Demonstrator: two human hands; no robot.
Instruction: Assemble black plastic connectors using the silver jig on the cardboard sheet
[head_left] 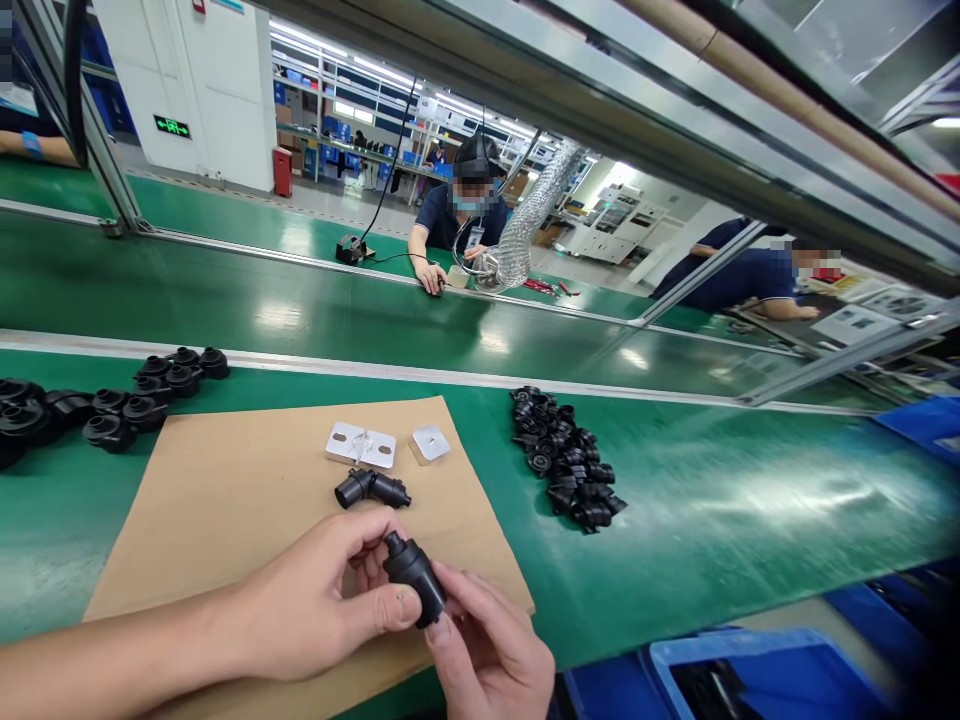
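Note:
Both my hands grip one small black plastic part above the near edge of a brown cardboard sheet. My left hand pinches it from the left with thumb and fingers. My right hand holds its lower end from below. Further back on the cardboard lies another black part, and behind it two white metal plates.
A pile of small black parts lies on the green table right of the cardboard. Larger black caps lie at the left. Behind runs a green conveyor belt, with two people seated across it. Blue bins stand at lower right.

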